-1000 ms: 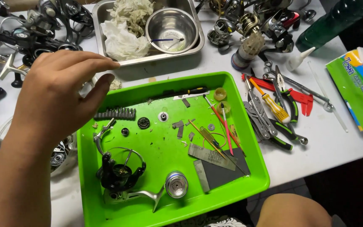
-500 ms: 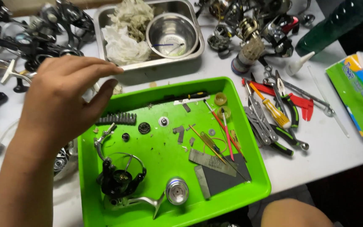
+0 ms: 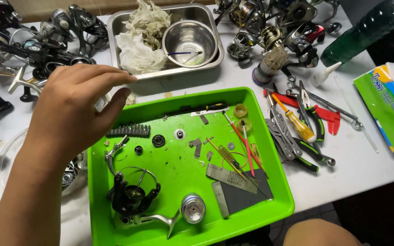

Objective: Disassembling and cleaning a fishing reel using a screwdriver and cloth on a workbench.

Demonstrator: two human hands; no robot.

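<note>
The left hand hovers empty above the green tray's upper-left corner, fingers loosely curled and pointing right. Nearest beneath lies the black bit strip, long axis running left-right. The right hand is out of view.

Illumination bright and even, from overhead — shadows short and soft, notably beneath the left hand at nine o'clock. Glare on the steel bowl at twelve o'clock and on the green tray. Focus sharp centrally; slight wide-angle bending toward the edges.
</note>
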